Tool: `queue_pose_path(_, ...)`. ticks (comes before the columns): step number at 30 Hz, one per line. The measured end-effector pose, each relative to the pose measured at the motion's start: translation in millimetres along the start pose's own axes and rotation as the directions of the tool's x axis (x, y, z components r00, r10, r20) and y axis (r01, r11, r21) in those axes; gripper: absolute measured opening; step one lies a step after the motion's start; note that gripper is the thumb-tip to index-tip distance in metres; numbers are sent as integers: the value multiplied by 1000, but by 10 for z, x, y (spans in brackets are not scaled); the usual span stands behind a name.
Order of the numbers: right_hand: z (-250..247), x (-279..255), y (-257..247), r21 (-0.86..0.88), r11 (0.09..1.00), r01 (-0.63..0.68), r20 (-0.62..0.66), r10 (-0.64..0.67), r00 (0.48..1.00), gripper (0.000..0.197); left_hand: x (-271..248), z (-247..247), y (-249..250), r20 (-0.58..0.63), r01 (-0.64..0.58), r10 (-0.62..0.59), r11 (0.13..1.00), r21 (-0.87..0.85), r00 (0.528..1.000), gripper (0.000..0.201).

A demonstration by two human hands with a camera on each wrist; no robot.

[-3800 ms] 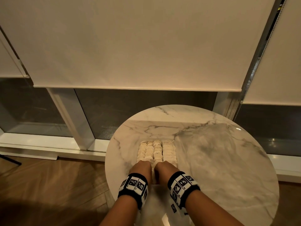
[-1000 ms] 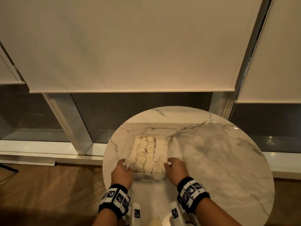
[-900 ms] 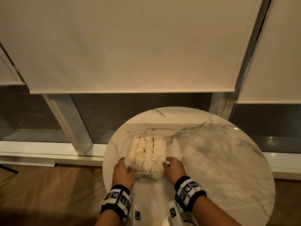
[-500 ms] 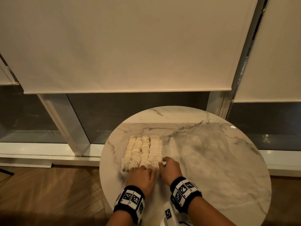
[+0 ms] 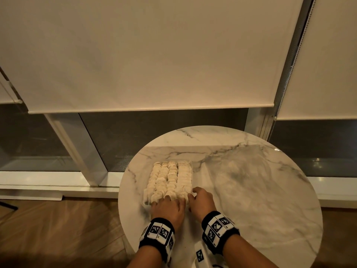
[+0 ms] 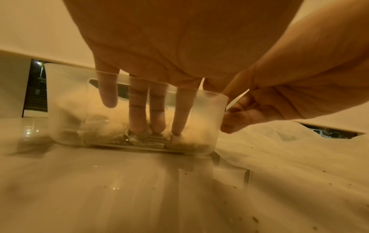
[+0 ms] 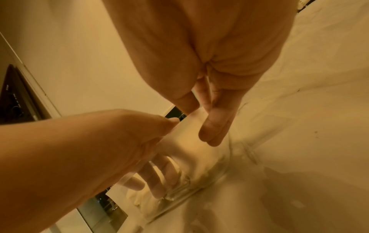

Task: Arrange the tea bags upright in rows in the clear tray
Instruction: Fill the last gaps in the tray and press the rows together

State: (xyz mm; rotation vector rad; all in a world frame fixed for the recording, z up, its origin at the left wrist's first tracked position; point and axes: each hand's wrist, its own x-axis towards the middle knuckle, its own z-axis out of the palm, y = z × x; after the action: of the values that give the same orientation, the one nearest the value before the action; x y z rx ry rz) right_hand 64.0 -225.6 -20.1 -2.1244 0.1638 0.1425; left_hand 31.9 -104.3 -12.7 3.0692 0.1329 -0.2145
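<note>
Round white marble-patterned table [image 5: 251, 190] with grey veins, set before a window with cream roller blinds [image 5: 150, 55] drawn most of the way down; wooden floor [image 5: 58, 229] to the left of it.

Clear rectangular plastic tray [image 5: 191, 171] on the left half of the table, short end toward the near edge; packed with pale cream tea bags [image 5: 170, 178] standing upright in about four rows from near end to far end.

Left hand [image 5: 168, 208] laid over the near end of the tray, palm down; in the left wrist view, fingers [image 6: 137, 110] straight and slightly spread, reaching down inside the near wall of the tray [image 6: 66, 102], three fingertips touching the tops of the tea bags [image 6: 147, 139] there, the little finger ending higher and apart from them; nothing gripped, only pressed.

Right hand [image 5: 201, 203] just beside the tray's near right corner, close against the left hand; in the right wrist view, fingers [image 7: 215, 129] held together and nearly straight, lying against the outside of the tray's right wall [image 7: 191, 141]; thumb by the rim, whether hooked over it cannot be told; left hand [image 7: 99, 149] seen alongside with fingertips down among the tea bags [image 7: 189, 178].

Black wristbands with square black-and-white markers on both wrists [image 5: 157, 232].
</note>
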Motion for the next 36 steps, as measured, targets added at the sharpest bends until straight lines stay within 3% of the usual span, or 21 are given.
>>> queue_pose_path(7, -11, 18, 29, -27, 1000, 14, -6, -14, 1000, 31, -30, 25, -80, -125, -21, 11, 997, -77, 992, 61)
queue_pose_path(11, -40, 21, 26, -87, 995, 52, -24, -55, 998, 32, -55, 53, -113, -114, -52, 45, 997, -55, 992, 65)
queue_pose_path(16, -74, -45, -18, -249, 949, 196, -94, -224, 970, 37, -59, -7, -221, -195, -35, 17, 995, -91, 981, 54)
queue_pose_path(18, -110, -123, -90, -403, 864, 301, -87, -363, 928, 31, -76, -30, -294, -236, 37, -50, 998, -58, 970, 49)
queue_pose_path(20, -117, -212, -185, -576, 715, 397, 49, -454, 890, 33, -102, -38, -353, -223, 106, -102, 994, 7, 970, 50)
queue_pose_path(22, -67, -264, -251, -674, 580, 458, 208, -446, 870, 45, -122, -41, -391, -197, 146, -127, 985, 87, 972, 53)
queue_pose_path(24, 21, -260, -252, -722, 510, 468, 297, -383, 875, 55, -125, -44, -426, -170, 153, -131, 981, 121, 977, 57)
queue_pose_path(27, 104, -245, -212, -732, 508, 453, 342, -301, 890, 65, -115, -44, -471, -136, 140, -124, 984, 110, 983, 58)
queue_pose_path(30, 85, -245, -194, -698, 523, 489, 389, -298, 872, 60, -103, -30, -512, -130, 121, -114, 991, 49, 985, 58)
queue_pose_path(33, 12, -231, -147, -648, 553, 524, 377, -365, 851, 47, -115, -30, -594, -204, 80, -88, 996, -49, 975, 56)
queue_pose_path(36, -51, -208, -37, -568, 628, 532, 243, -490, 837, 40, -145, -15, -697, -238, -8, -25, 991, -136, 971, 47)
